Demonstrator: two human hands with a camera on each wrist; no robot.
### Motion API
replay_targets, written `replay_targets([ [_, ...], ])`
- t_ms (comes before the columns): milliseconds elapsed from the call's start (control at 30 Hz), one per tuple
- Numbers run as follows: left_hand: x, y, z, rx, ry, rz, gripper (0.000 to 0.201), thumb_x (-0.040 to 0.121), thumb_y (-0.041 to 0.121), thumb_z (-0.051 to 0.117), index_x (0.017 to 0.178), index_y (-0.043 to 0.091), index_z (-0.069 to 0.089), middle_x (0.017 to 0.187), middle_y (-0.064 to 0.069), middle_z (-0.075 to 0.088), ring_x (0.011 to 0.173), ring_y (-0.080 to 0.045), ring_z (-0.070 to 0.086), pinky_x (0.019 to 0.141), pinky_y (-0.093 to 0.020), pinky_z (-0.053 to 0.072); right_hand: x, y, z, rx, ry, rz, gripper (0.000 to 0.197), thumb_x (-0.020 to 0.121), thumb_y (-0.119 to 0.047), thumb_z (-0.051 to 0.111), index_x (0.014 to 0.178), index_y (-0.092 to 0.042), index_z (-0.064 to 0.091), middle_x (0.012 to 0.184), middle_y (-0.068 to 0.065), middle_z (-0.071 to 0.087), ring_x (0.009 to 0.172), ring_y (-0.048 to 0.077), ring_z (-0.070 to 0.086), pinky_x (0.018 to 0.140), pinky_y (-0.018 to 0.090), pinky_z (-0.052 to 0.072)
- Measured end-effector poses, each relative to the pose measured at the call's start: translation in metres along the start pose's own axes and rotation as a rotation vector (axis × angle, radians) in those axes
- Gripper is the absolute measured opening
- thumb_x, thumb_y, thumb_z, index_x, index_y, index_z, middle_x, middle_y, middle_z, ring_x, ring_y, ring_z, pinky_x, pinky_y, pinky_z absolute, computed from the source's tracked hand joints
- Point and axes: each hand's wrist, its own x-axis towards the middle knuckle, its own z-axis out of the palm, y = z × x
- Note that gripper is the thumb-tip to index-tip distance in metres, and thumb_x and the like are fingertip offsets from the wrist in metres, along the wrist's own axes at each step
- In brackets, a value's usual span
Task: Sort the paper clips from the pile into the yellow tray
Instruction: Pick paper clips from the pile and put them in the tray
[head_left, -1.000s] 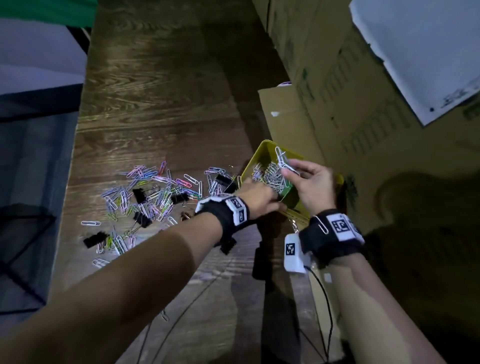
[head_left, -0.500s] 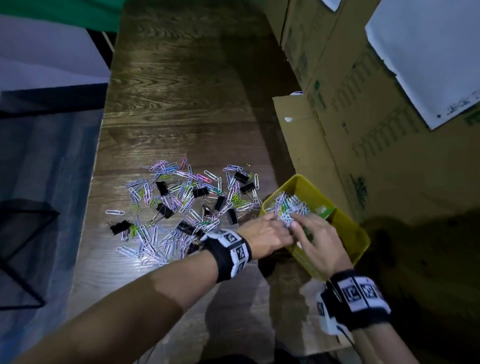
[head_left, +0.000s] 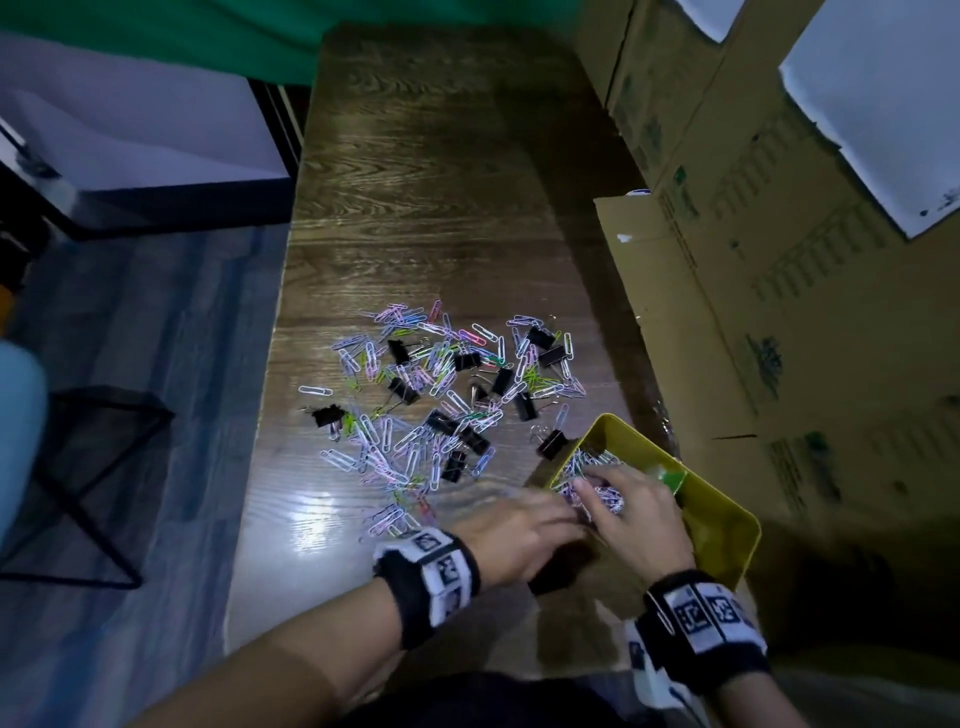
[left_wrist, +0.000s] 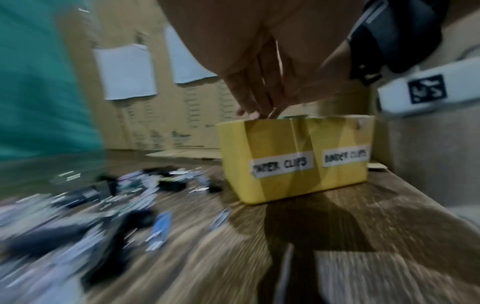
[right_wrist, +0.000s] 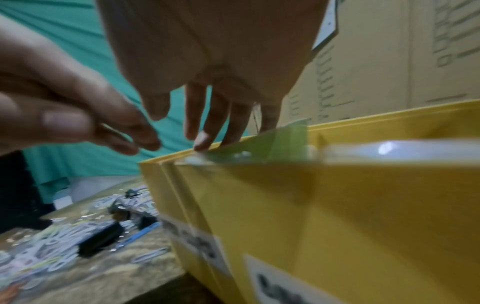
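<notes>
A pile of coloured paper clips (head_left: 431, 395) mixed with black binder clips lies mid-table. To its right stands the yellow tray (head_left: 724, 535), labelled "paper clips" and "binder clips" on its side (left_wrist: 285, 174), with a green divider (head_left: 670, 475). My right hand (head_left: 597, 486) reaches into the near compartment, fingers spread and resting on the heap of clips (head_left: 589, 462) there. My left hand (head_left: 563, 519) hovers at the tray's near-left corner. In the right wrist view its thumb and fingers (right_wrist: 78, 123) pinch a thin wire that looks like a paper clip.
Cardboard boxes (head_left: 779, 312) wall in the table's right side, with a flat cardboard sheet (head_left: 649, 270) behind the tray. A black binder clip (head_left: 551, 444) lies against the tray's far corner. The table's left edge drops to the floor, where a black wire stand (head_left: 78, 467) sits.
My right hand has come down from above the tray, where it held clips, into the paper clip compartment. The left hand stayed by the tray's corner. My head moved back.
</notes>
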Motion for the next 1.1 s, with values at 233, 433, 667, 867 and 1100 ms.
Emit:
replay_targets([
  [233, -0.137, -0.064, -0.023, 0.207, 0.001, -0.832, 0.048, 0.083, 0.014, 0.057, 0.129, 0.02, 0.048, 0.126, -0.008, 0.052, 0.11, -0.027, 0.049, 0.087, -0.044, 0.05, -0.012, -0.078, 0.059, -0.026, -0.257, -0.233, 0.028, 0.088, -0.046, 0.057, 0.103, -0.024, 0.063, 0.102, -0.009, 0.064, 0.086, 0.008, 0.061, 0.076, 0.032, 0.055],
  [433, -0.156, -0.053, -0.002, 0.273, -0.194, -0.819, 0.057, 0.083, 0.045, 0.056, 0.134, 0.024, 0.042, 0.138, -0.003, 0.042, 0.122, -0.028, 0.04, 0.091, -0.046, 0.043, -0.023, -0.104, 0.13, -0.244, -0.62, -0.064, 0.071, 0.084, -0.047, 0.063, 0.139, -0.014, 0.031, 0.141, 0.01, 0.032, 0.132, 0.029, 0.034, 0.105, 0.041, 0.037],
  [667, -0.15, -0.055, -0.003, 0.257, -0.248, -0.949, 0.089, 0.07, 0.053, 0.07, 0.142, 0.034, 0.02, 0.143, -0.007, 0.029, 0.116, -0.03, 0.039, 0.094, -0.044, 0.045, -0.013, -0.104, 0.152, -0.225, -0.466, 0.001, 0.1, 0.076, -0.047, 0.072, 0.149, -0.014, 0.012, 0.147, 0.014, 0.021, 0.136, 0.03, 0.026, 0.11, 0.038, 0.031],
  [867, -0.144, -0.06, 0.006, 0.129, -0.144, -0.928, 0.052, 0.077, 0.017, 0.067, 0.128, 0.017, 0.054, 0.134, -0.007, 0.047, 0.111, -0.03, 0.046, 0.098, -0.037, 0.04, -0.001, -0.107, 0.159, -0.228, -0.508, -0.06, 0.059, 0.084, -0.024, 0.069, 0.137, -0.015, 0.045, 0.138, 0.014, 0.038, 0.125, 0.029, 0.042, 0.105, 0.037, 0.037],
  [1100, -0.149, -0.065, 0.003, 0.111, -0.109, -0.85, 0.034, 0.075, 0.014, 0.071, 0.108, 0.011, 0.066, 0.111, -0.009, 0.062, 0.1, -0.029, 0.058, 0.089, -0.032, 0.046, 0.004, -0.105, 0.163, -0.226, -0.521, -0.061, 0.032, 0.091, -0.009, 0.058, 0.122, -0.006, 0.059, 0.13, 0.014, 0.054, 0.114, 0.03, 0.056, 0.095, 0.037, 0.047],
])
